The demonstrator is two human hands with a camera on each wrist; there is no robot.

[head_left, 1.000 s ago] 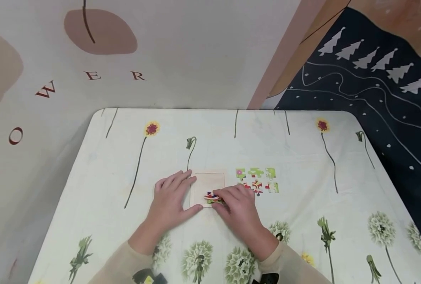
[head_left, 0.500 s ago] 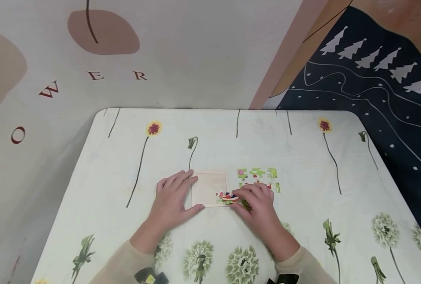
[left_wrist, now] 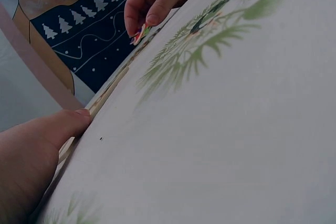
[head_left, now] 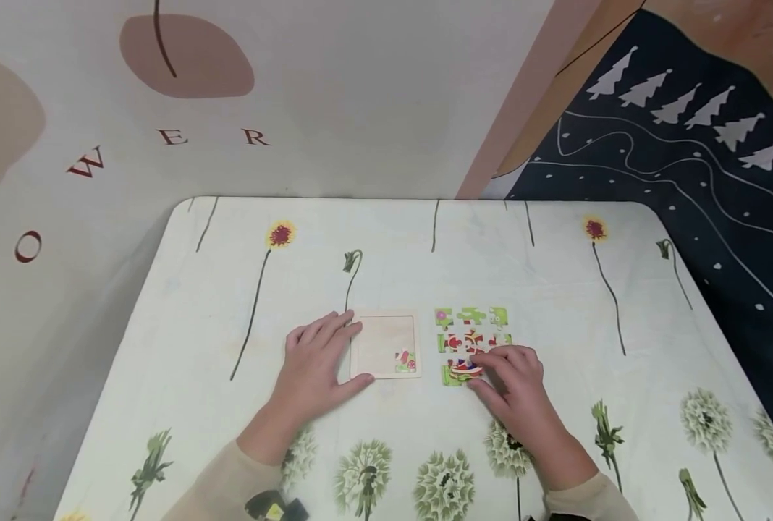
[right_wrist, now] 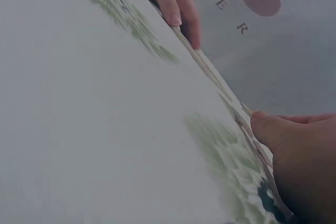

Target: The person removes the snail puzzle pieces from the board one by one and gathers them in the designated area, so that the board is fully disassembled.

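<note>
A pale wooden puzzle board (head_left: 380,340) lies on the table, with one small red, white and green puzzle piece (head_left: 406,361) in its lower right corner. My left hand (head_left: 315,365) rests along the board's left side, fingers extended; its thumb touches the near edge, also seen in the left wrist view. To the right of the board, my right hand (head_left: 513,380) pinches a red, white and blue puzzle piece (head_left: 466,368) between thumb and fingers. That piece hangs over the nearest row of loose pieces and partly covers a green piece (head_left: 448,378).
Loose puzzle pieces (head_left: 471,316) are laid out in rows right of the board; my right fingers hide some. A flower-print cloth (head_left: 523,282) covers the table. Behind it stands a pale wall (head_left: 360,130), with a dark tree-patterned hanging (head_left: 673,159) at the right.
My right hand has carried the pinched puzzle piece rightward from over the board to over the loose pieces, uncovering the piece in the board's corner. The left hand stays in place.
</note>
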